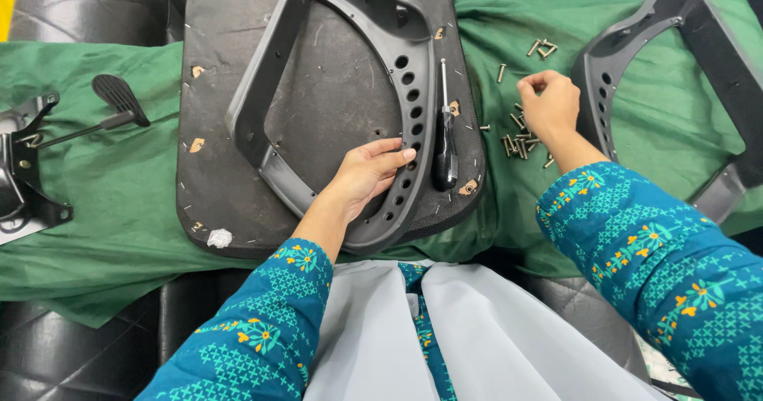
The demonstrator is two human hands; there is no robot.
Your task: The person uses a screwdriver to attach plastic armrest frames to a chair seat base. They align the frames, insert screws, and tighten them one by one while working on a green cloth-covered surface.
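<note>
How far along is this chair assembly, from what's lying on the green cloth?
Early, by the look of it. One armrest frame already lies on the upturned seat pad, steadied by the left hand; no screws show in its holes. The right hand is at the loose screws, with the screwdriver lying unused. The second armrest frame and the lever mechanism lie apart, unattached.

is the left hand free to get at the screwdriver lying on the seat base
Probably yes: the left hand rests on the grey armrest frame, with the screwdriver just beyond its fingertips and nothing lying between them.
</note>
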